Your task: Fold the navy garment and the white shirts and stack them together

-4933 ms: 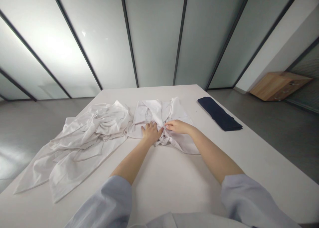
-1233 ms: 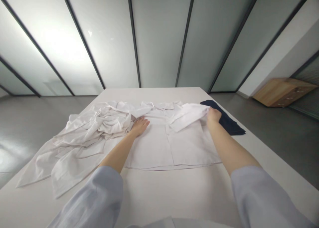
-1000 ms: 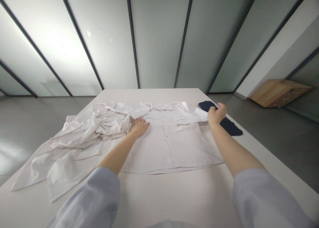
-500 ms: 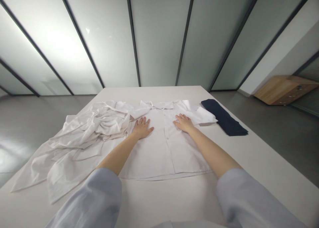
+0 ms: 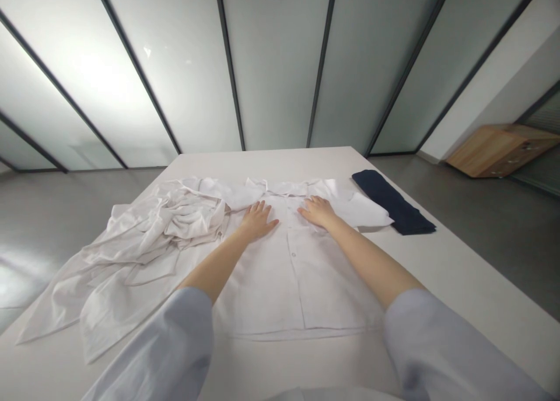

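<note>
Shifted toward six o'clock since earlier, the white button-front shirt [image 5: 269, 284] lies under left hand [image 5: 259, 220] and right hand [image 5: 319, 212] alike, both spread flat, gripping nothing, its placket [image 5: 296, 275] running twelve-to-six between them

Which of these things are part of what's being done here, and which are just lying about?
In use:
white button-front cloth shirt, spread out
left hand and right hand, both resting on it
flat white table beneath

Seemingly just lying about:
crumpled heap of white cloth
folded navy cloth strip
boxy brown wooden cabinet
</note>
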Tool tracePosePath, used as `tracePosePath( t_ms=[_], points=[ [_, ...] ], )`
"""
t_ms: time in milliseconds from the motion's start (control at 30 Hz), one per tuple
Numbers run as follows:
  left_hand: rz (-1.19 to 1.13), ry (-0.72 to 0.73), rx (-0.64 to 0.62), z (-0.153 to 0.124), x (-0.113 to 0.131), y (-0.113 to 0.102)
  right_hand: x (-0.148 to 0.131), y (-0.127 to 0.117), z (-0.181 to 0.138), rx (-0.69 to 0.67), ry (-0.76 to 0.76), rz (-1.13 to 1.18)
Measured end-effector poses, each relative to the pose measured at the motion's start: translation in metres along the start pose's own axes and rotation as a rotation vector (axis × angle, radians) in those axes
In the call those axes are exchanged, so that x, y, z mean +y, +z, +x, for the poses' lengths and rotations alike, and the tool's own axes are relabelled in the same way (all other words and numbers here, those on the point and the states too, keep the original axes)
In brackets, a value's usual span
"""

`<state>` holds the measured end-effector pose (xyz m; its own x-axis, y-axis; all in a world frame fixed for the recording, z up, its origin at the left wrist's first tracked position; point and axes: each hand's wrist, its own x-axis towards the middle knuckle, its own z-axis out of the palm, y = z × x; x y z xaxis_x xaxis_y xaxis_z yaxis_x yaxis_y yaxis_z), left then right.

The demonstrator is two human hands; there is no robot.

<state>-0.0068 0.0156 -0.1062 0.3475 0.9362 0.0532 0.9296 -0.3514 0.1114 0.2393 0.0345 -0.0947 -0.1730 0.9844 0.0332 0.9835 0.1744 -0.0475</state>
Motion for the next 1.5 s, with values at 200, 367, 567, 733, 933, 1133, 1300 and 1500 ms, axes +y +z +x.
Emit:
tracePosePath(
  t_ms=[200, 367, 567, 733, 933, 1133, 1300, 1500],
  points=[
    [0.007, -0.046, -0.054, 0.010, -0.001, 0.011, 0.002, 0.023, 0.002, -0.010, 0.026, 0.044],
    [0.020, -0.085, -0.021, -0.015, 0.006, 0.013, 0.000, 0.012, -0.006, -0.025, -0.042, 0.016],
    [-0.079, -0.155, -0.025, -0.004, 0.007, -0.012, -0.005, -0.010, 0.008, -0.033, 0.117, 0.147],
    [-0.310, -0.255, -0.008, 0.045, -0.005, -0.019, -0.005, -0.002, 0.033, 0.030, 0.246, 0.349],
    [-0.621, -0.303, -0.100, 0.086, -0.017, -0.013, 0.000, 0.004, 0.065, -0.098, 0.245, 0.444],
    [-0.686, -0.210, 0.132, 0.093, -0.024, -0.034, 0.006, -0.010, 0.086, 0.251, 0.147, 0.772],
    [-0.424, -0.037, -0.039, 0.070, -0.005, -0.022, -0.007, -0.003, 0.067, 0.118, 0.029, 0.503],
    [-0.038, -0.039, -0.039, 0.022, 0.026, 0.007, -0.028, 0.005, 0.010, -0.022, 0.091, 0.078]
  ],
)
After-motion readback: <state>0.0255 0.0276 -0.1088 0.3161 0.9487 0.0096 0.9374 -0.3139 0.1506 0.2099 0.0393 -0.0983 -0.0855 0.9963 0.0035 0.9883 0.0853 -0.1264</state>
